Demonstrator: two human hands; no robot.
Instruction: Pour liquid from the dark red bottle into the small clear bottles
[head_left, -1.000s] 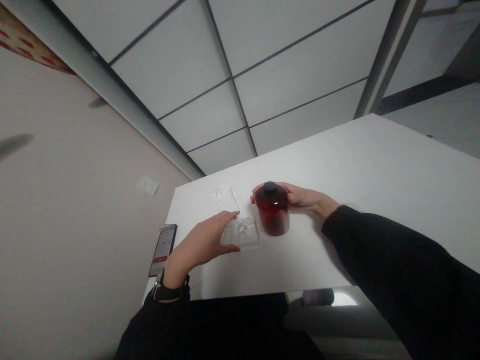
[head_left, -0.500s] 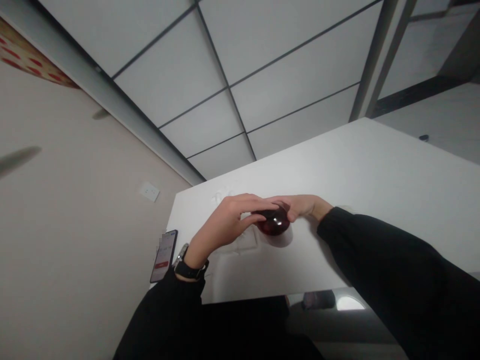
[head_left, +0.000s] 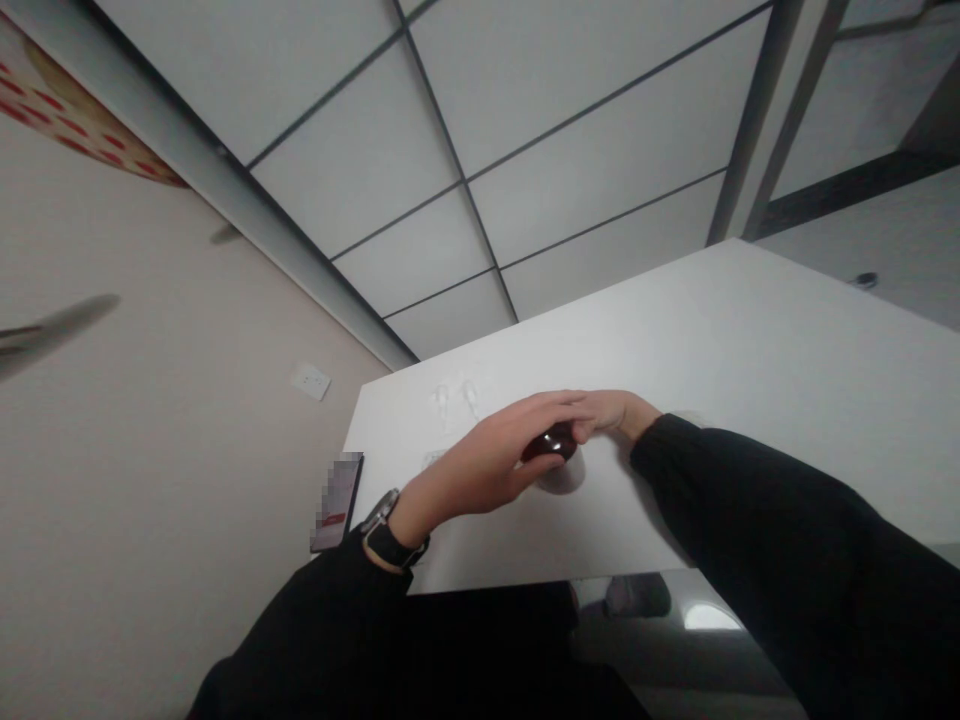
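A dark red translucent bottle point(head_left: 553, 445) stands on the white table point(head_left: 750, 340), mostly covered by my hands. My left hand point(head_left: 495, 460) lies over its top and near side, fingers wrapped around it. From the right, my right hand point(head_left: 611, 412) holds the bottle's far side. Both arms wear black sleeves, and a black watch sits on my left wrist. The clear plastic tray seen earlier is hidden under my left hand.
A phone point(head_left: 337, 488) lies at the table's left edge. Small clear plastic pieces point(head_left: 454, 398) rest on the table beyond my hands. A beige wall with a white socket point(head_left: 310, 381) is on the left. The table's near edge runs just below my hands.
My left hand left the clear tray, rose and closed over the bottle's top. My right hand stayed on the bottle.
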